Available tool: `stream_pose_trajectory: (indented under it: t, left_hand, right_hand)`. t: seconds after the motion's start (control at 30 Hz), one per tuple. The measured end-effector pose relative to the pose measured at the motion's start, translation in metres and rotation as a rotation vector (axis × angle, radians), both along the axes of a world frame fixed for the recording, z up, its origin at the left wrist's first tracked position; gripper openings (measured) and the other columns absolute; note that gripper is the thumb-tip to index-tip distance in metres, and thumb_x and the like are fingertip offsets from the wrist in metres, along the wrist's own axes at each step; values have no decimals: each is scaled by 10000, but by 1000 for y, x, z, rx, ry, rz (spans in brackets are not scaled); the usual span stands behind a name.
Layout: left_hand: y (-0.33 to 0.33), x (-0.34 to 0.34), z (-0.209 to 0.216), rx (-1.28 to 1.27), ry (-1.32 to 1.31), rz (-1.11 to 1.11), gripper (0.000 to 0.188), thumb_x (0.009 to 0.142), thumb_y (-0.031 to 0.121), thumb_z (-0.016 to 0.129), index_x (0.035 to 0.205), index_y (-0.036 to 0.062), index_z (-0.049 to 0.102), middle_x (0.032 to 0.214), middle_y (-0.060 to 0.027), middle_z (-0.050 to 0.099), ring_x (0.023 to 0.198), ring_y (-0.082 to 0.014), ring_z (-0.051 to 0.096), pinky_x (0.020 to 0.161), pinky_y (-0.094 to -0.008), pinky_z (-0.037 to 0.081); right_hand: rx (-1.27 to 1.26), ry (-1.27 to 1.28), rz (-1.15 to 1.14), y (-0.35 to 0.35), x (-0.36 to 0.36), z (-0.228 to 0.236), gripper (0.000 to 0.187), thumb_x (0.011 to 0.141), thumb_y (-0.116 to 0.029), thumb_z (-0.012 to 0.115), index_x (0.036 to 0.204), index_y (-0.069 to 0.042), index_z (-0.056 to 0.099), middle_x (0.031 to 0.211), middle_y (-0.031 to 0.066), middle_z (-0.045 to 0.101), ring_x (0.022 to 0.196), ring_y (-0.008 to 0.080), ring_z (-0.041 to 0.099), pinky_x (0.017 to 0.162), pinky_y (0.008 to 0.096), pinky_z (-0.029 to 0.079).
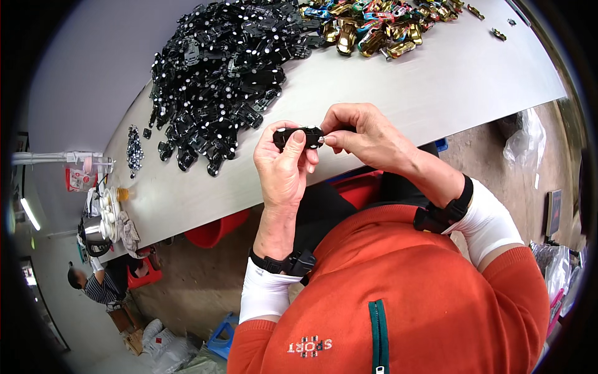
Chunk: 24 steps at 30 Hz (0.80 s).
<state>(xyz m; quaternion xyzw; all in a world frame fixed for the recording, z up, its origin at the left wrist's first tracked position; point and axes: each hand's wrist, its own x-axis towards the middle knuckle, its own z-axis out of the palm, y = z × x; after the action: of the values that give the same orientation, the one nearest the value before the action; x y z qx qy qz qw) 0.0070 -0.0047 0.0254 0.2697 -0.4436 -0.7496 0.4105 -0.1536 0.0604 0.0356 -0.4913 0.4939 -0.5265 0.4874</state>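
Above the near edge of the table [398, 93], my left hand [280, 171] grips a black toy car chassis [309, 133], thumb across its face and fingers behind it. My right hand [370, 137] meets the chassis at its right end. Its thumb and forefinger pinch a small silvery piece [321, 140], too small to make out fully. A large heap of black toy car chassis [218, 75] with pale round wheels lies beyond my hands to the left. Shiny gold and coloured toy cars [374, 31] are piled at the far middle.
Small silvery parts [134, 151] form a little heap at the table's left. Dishes [111, 215] and a cloth [129, 234] sit near its left end. Red stools stand beneath the table. A person [103, 287] sits at the far left. A clear plastic bag [526, 143] hangs at the right.
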Motion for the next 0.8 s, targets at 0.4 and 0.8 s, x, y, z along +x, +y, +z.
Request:
stream_pose_trajectory:
  t: [0.4, 0.8]
  left_hand:
    - [3, -8, 0, -101, -21, 126, 104, 867, 22, 602, 899, -17, 511, 713, -114, 603, 495, -136, 560, 395, -221, 431]
    - [-12, -7, -16, 71, -1, 62, 108, 869, 61, 611, 943, 21, 542, 804, -63, 605, 629, -124, 577, 537, -250, 492]
  right_hand:
    - [-40, -8, -99, 1, 3, -9, 100, 834, -4, 566, 872, 44, 646, 649, 34, 587, 623, 82, 544, 589, 235, 462]
    - [126, -244, -24, 1, -8, -23, 199, 898, -91, 538, 1052, -12, 637, 707, -9, 574, 621, 43, 495, 545, 184, 415]
